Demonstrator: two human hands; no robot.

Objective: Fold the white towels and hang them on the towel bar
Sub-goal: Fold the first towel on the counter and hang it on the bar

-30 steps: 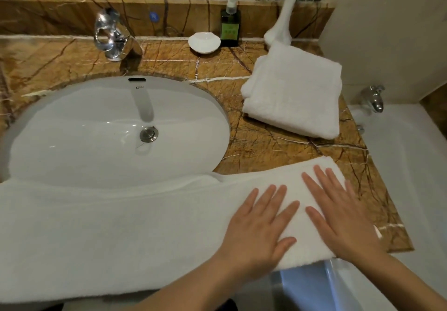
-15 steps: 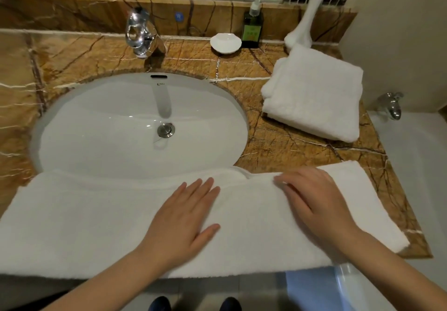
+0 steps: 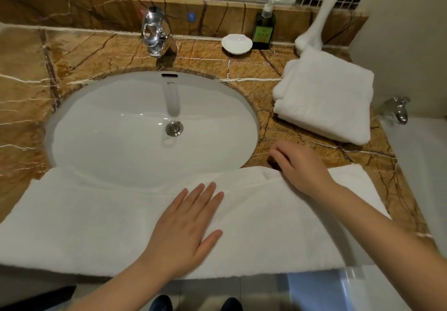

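The left hand point(image 3: 186, 228) lies flat on the towel point(image 3: 84, 223), fingers straight and slightly spread, holding nothing. The towel stretches in a long band under this palm, running far out to the left of it and a shorter way to the right. It covers the counter's point(image 3: 242, 69) front edge and the near rim of the sink point(image 3: 108, 127).

The right hand point(image 3: 302, 165) sits beyond and to the right of the left one, at the towel's far edge. Its fingers are curled down with the tips hidden, so I cannot tell whether they pinch the edge. A small ridge of cloth rises just beside the thumb.

Beyond the right hand, well apart, a folded towel point(image 3: 324, 100) rests on the counter. Behind that stand a vase point(image 3: 314, 25), a pump bottle point(image 3: 264, 30) and a dish point(image 3: 237, 43). The bottle's green label is too small to read. Straight ahead of the left hand, past the basin, is the tap point(image 3: 156, 35). A small mark under the sink's overflow slot is illegible.
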